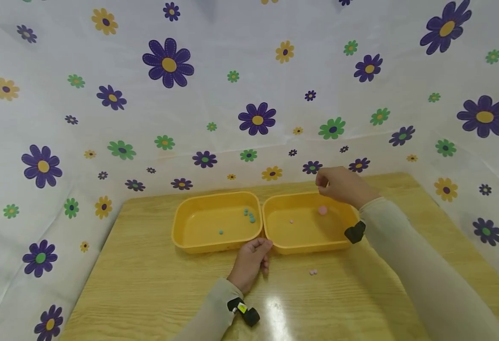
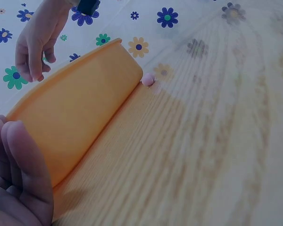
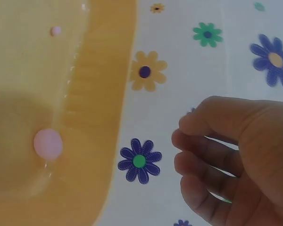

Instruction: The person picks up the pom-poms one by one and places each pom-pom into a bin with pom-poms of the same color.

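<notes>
Two yellow trays stand side by side on the wooden table (image 1: 147,284). The left tray (image 1: 189,237) holds several teal beads (image 1: 249,215). In the right tray (image 1: 343,244) lie a pink ball (image 1: 322,210) and a small pink bead (image 1: 291,221). My right hand (image 1: 323,183) hovers over that tray's far rim, fingers loosely curled and empty; the right wrist view shows this hand (image 3: 188,141) beside the pink ball (image 3: 48,143). My left hand (image 1: 261,246) rests on the table where the trays meet, fingers loosely curled (image 2: 12,155) against the tray wall (image 2: 80,108), holding nothing.
A pair of small pink beads (image 1: 313,272) lies on the table in front of the right tray, seen also as a pink bead (image 2: 147,80) by the tray's corner. A white flowered cloth (image 1: 253,94) rises behind and at both sides of the table.
</notes>
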### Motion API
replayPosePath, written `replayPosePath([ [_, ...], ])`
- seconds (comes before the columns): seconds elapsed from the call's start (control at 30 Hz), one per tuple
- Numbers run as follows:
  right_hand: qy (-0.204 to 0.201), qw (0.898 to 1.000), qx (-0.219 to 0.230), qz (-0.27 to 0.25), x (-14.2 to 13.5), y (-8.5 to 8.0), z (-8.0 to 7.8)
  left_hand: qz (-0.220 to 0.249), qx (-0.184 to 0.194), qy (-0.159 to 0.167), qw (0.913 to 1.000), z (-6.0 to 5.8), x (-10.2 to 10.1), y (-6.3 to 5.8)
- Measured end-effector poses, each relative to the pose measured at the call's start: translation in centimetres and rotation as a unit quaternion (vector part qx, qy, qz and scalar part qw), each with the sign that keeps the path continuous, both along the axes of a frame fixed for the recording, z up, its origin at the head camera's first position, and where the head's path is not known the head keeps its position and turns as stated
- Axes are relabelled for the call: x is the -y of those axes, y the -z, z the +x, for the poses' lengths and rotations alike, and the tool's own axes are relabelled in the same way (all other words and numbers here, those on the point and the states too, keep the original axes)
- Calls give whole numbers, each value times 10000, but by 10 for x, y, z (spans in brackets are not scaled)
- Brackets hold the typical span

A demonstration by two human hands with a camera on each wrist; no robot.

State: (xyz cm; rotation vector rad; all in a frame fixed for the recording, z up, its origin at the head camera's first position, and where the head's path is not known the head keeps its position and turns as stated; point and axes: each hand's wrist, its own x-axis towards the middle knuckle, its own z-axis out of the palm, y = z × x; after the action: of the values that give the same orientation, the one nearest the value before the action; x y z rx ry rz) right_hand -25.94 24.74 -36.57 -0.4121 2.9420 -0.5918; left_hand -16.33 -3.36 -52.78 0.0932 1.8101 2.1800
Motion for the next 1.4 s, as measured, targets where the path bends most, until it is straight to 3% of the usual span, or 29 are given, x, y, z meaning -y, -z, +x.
replayPosePath([
  [0.2, -572, 9963, 403, 498, 19, 12, -12, -35, 27, 0, 10000, 3, -1, 1],
  [0.4, -1232, 9852, 737, 934, 34, 33, -20, -58, 17, 50, 10000, 6, -3, 0],
  [0.67, -1479, 9757, 1145, 1138, 47, 45, -23, 33, -13, 155, 9999, 7, -3, 0],
  [0.97, -1451, 9735, 1148, 1345, 51, 44, -26, 102, -45, 231, 9997, 6, -4, -2],
  [1.17, -1403, 9776, 1036, 1182, 49, 38, -26, 73, -33, 188, 9998, 4, -3, -2],
  [1.27, -1369, 9822, 916, 902, 48, 33, -19, 31, -39, 129, 9999, 3, -1, -1],
  [1.4, -1403, 9882, 337, 509, 44, 29, 0, -14, -39, 66, 10000, 1, 2, 1],
])
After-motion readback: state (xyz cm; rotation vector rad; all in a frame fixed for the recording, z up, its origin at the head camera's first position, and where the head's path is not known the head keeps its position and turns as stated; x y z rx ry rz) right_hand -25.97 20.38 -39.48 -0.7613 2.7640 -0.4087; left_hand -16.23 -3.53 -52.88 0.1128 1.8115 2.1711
